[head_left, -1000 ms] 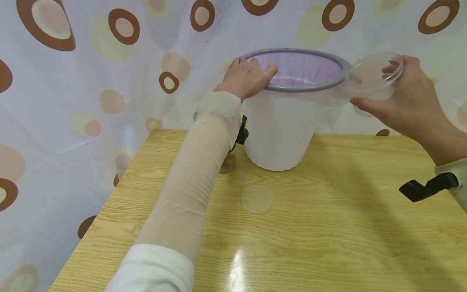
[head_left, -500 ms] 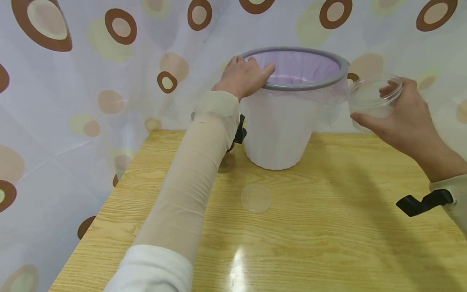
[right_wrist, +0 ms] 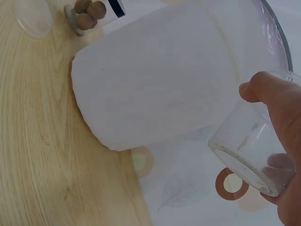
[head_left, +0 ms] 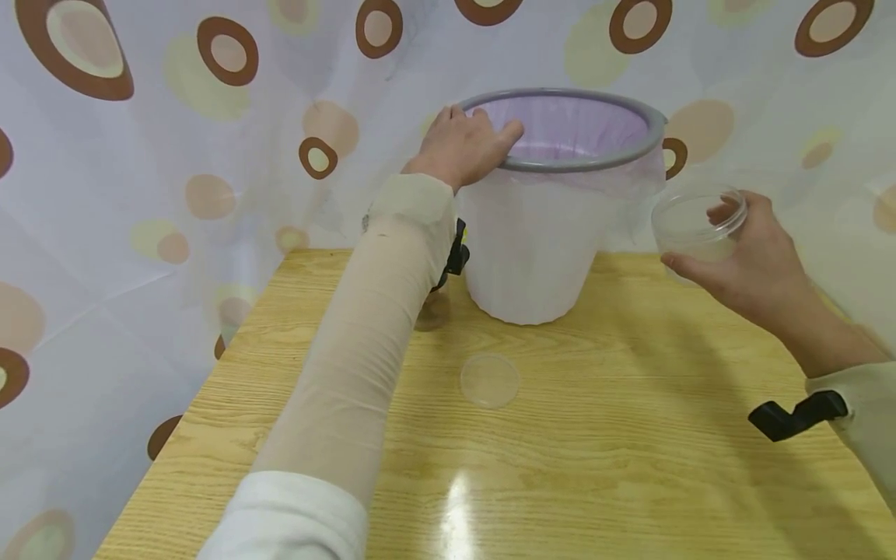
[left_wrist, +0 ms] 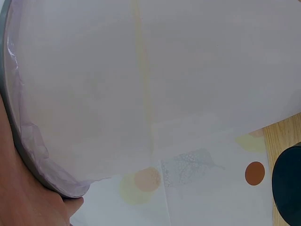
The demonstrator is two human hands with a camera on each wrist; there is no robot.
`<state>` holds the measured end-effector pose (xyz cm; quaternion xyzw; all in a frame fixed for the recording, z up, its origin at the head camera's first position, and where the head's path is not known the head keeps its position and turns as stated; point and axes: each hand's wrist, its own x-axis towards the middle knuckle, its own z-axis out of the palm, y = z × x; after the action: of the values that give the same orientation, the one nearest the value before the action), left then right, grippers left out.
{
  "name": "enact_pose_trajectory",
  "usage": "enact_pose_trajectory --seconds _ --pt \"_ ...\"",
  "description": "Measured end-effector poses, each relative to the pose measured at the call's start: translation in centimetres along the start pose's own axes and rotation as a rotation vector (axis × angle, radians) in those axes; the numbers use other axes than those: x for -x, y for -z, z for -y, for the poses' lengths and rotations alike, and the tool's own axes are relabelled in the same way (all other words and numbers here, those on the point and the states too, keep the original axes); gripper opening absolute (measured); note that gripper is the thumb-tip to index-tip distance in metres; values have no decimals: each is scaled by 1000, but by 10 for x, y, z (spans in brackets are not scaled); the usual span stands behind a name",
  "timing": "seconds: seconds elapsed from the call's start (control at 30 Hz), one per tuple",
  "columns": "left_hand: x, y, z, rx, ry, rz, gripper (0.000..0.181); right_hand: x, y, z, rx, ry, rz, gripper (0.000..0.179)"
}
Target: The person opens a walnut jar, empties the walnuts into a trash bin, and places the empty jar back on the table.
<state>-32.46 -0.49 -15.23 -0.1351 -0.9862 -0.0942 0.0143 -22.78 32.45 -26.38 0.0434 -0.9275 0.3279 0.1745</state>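
A white curtain (head_left: pixel 105 194) printed with brown, peach and yellow rounds hangs behind everything, and in front of it stands a yellowish wood-grain table (head_left: pixel 630 467). On it sits the tall white tapered bin (head_left: pixel 532 257), upright, with a grey rim and a thin purple plastic liner folded over it.

The person's left hand (head_left: pixel 462 148) grips the bin's rim on its left side, fingers hooked over. The right hand (head_left: pixel 759 260), to the right of the bin, curls thumb and fingers around a clear round see-through tub (head_left: pixel 689 225) — held in the air beside the bin, mouth up and slightly tilted.

Just left of the bin's foot, partly behind the left forearm, is a clear jar of brown balls (right_wrist: pixel 89 14). A thin, clear round disc (head_left: pixel 490 381) lies flat on the table — in front of the bin, slightly left.
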Motion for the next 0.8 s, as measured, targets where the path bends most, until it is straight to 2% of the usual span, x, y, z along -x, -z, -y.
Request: enact_pose_trajectory --seconds 0.4,0.57,0.8 --pt "-1 0 1 18 1 -3 80 12 -24 -15 -49 -1 51 100" --pt "0 1 -1 16 -7 -15 79 16 -33 -20 -47 -14 84 101" --pt "1 1 -4 26 -6 1 79 22 -47 -30 -24 -38 137 106"
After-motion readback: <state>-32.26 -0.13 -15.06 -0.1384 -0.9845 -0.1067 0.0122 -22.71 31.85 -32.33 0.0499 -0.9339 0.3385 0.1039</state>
